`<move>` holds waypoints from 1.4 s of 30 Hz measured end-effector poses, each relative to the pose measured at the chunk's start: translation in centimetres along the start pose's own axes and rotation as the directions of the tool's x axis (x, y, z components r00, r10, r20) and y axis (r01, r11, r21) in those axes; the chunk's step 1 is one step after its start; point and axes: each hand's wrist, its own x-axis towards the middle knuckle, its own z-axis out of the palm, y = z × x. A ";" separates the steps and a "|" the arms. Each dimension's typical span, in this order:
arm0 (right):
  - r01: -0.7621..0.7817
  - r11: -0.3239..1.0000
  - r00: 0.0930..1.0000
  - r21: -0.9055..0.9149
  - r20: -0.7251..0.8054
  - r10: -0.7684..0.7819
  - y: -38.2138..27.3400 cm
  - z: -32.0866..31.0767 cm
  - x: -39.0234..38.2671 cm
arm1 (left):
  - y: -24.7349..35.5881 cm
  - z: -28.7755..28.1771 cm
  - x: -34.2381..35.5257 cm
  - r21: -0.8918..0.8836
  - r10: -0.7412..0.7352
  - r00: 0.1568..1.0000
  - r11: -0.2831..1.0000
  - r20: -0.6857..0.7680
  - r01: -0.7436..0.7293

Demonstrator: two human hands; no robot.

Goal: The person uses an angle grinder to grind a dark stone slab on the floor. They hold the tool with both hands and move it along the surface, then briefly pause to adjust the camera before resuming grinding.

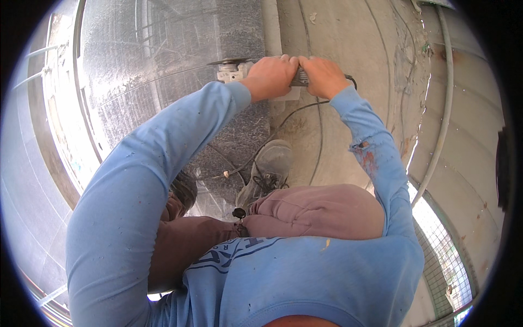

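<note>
The grinder (231, 75) sits across the slab's right edge: its head and disc (227, 61) are over the slab (180, 49), its rear end beyond that edge. The left hand (272, 76) is closed around the body just above the slab's edge. The right hand (327, 76) is closed around the rear, off the slab's right side, the two touching at the knuckles. The fingers' undersides are hidden, and whether the disc spins I cannot tell.

A thin line (158, 82) runs across the slab from near the disc toward the slab's left side. The disc would do best kept upright and in plane with that line, moved evenly and without twisting, since a tilted disc could bind. Both grips should stay firm, with the left fingers well behind the disc.

The cord (289, 116) loops from beyond the slab's right edge back over the slab, near the shoe (275, 161) at that edge. It is best kept slack, clear of the disc and the foot.
</note>
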 end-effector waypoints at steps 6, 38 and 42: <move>-0.077 0.996 0.994 -0.046 0.078 0.080 0.6 -1.9 -1.4 | 1.4 0.2 1.0 -0.029 0.060 0.996 0.998 -0.062 -0.062; -0.057 0.997 0.998 -0.056 0.032 0.058 1.7 -1.6 -2.0 | 2.2 0.3 1.6 -0.024 0.053 0.997 0.998 -0.058 -0.054; -0.074 0.994 0.996 -0.084 0.036 0.077 1.4 -2.3 -2.2 | 2.5 0.2 1.7 -0.024 0.050 0.997 0.998 -0.058 -0.051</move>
